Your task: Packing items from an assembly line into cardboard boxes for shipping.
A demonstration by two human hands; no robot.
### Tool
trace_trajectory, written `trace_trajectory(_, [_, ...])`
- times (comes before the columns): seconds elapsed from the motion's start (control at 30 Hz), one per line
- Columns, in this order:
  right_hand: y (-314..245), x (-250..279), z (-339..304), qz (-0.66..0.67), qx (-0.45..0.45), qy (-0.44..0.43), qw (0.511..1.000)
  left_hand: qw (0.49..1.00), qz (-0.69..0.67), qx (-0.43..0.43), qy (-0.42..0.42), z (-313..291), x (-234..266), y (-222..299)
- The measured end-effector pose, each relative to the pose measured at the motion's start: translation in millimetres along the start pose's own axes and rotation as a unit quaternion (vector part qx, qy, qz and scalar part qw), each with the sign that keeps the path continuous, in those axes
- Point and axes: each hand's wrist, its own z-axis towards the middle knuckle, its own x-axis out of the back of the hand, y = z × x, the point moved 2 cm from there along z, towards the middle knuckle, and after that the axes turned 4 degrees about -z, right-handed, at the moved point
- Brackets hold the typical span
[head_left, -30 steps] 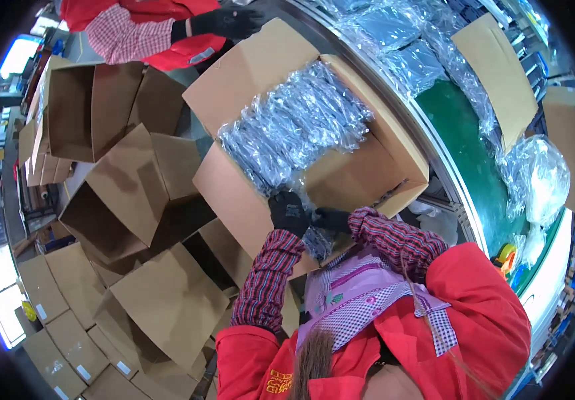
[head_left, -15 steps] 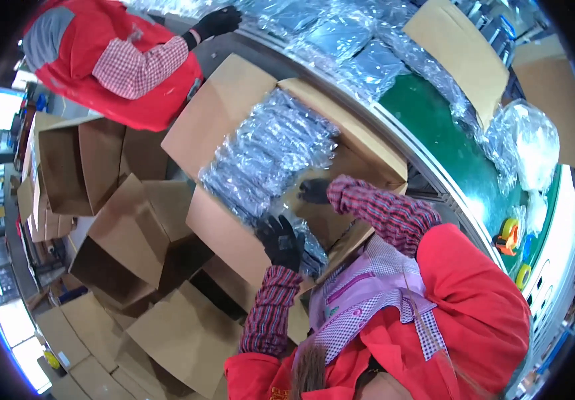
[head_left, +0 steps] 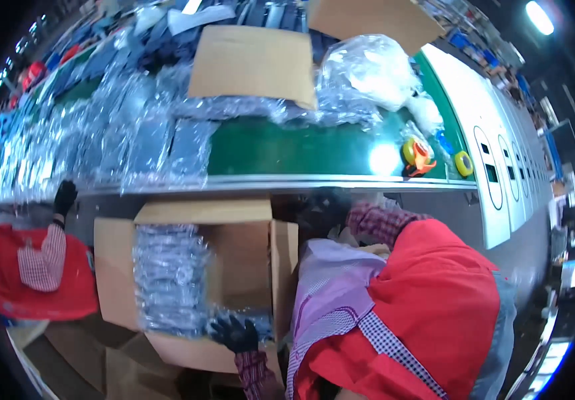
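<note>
An open cardboard box (head_left: 237, 267) stands in front of the conveyor table. A row of plastic-wrapped dark packets (head_left: 171, 277) fills its left side, and more wrapped packets (head_left: 261, 323) lie along its near side. My left hand (head_left: 235, 333), in a dark glove, rests at those near packets with its fingers spread. Outside the box, to its right, my right hand (head_left: 327, 207) is low by the table's front edge. It is dark and smeared, so its fingers and anything in them cannot be made out.
The green conveyor table (head_left: 287, 150) bears many wrapped packets (head_left: 147, 143), a cardboard sheet (head_left: 254, 63), a clear plastic bundle (head_left: 371, 70), an orange tape dispenser (head_left: 419, 158) and a yellow tape roll (head_left: 463, 163). A co-worker (head_left: 41, 273) in red is at the left. Empty boxes (head_left: 127, 367) lie nearby.
The view has swung to the right. My right hand has left the box's inside and moved out past its right side, by the table edge. My left hand stays at the near packets.
</note>
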Motion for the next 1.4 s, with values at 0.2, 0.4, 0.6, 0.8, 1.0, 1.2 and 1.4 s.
trace_trajectory(0.2, [244.0,-127.3,93.2,0.372,-0.295,0.130,0.870,0.978,0.027,0.114,-0.175,-2.1,19.7,24.8])
trace_trajectory(0.4, [292.4,-79.6,209.4,0.413,-0.059,0.181,0.891,0.941,0.103,0.210,-0.243,-24.5,21.5,43.9])
trace_trajectory(0.6, [398.4,-91.8,237.7,0.437,-0.181,0.154,0.868,0.888,0.133,0.282,-0.338,-17.2,27.2,60.1])
trace_trajectory(0.8, [488.2,-158.7,210.5,0.330,-0.445,-0.076,0.829,0.909,0.206,0.243,-0.270,-44.0,-2.7,37.3])
trace_trajectory(1.0, [454.3,-263.2,262.5,0.415,-0.235,0.134,0.869,0.889,0.195,0.271,-0.313,-25.4,-6.2,46.8])
trace_trajectory(1.2, [465.2,-287.0,318.2,0.506,-0.274,0.010,0.818,0.862,0.191,0.306,-0.357,5.4,14.2,62.7])
trace_trajectory(1.4, [355.9,-296.3,305.0,0.643,-0.166,-0.032,0.746,0.811,0.199,0.357,-0.419,9.1,50.1,71.0])
